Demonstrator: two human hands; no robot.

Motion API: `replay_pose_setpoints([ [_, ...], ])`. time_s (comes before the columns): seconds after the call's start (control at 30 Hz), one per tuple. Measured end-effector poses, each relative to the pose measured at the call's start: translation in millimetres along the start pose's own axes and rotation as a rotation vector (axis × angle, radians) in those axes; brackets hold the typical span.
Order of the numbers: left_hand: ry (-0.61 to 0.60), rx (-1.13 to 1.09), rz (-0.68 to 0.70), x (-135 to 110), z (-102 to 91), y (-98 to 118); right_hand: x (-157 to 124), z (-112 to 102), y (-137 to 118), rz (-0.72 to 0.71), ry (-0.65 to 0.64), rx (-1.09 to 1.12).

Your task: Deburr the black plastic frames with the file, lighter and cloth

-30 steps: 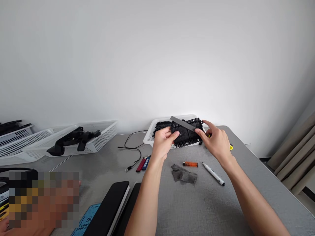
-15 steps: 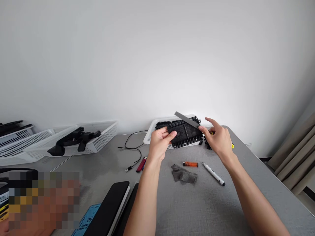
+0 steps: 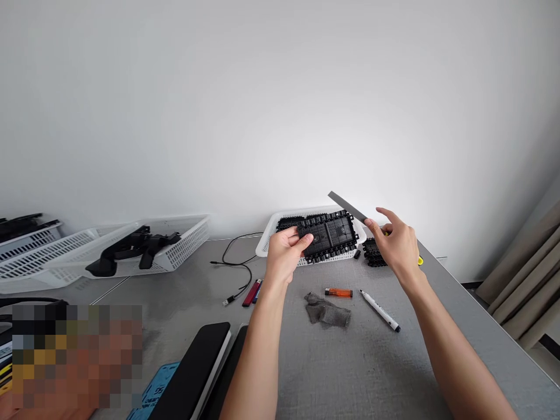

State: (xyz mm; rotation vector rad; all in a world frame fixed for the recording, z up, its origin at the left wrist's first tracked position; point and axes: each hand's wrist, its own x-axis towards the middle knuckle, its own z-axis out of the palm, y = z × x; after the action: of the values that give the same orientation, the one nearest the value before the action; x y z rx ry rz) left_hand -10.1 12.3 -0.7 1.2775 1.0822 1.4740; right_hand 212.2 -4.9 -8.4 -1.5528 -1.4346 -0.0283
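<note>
Pinching the black ribbed part (image 3: 329,233) by its left end above the far white basket (image 3: 266,244), the left hand (image 3: 284,254) is holding something seemingly stiff, light, grippable along its ribs. The right hand (image 3: 400,248) is clasping a rigid grey file (image 3: 347,207) just right.

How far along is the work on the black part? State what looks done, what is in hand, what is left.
Done: unclear; a small black piece lies on the table beside the basket. In hand: the left hand grips the part over the basket; the right hand holds the file raised off it. Left: likely more filing; the part's edges are too small to judge.
</note>
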Motion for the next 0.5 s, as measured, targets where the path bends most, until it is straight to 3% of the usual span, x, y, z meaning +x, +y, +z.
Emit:
replay_pose_setpoints([
  [0.3,-0.006,0.036,0.035,-4,6.8,-1,-32,9,-41,-0.132,-0.112,-0.042],
  [0.5,-0.038,0.015,0.037,-6,8.5,1,-31,7,-37,-0.063,-0.103,-0.024],
])
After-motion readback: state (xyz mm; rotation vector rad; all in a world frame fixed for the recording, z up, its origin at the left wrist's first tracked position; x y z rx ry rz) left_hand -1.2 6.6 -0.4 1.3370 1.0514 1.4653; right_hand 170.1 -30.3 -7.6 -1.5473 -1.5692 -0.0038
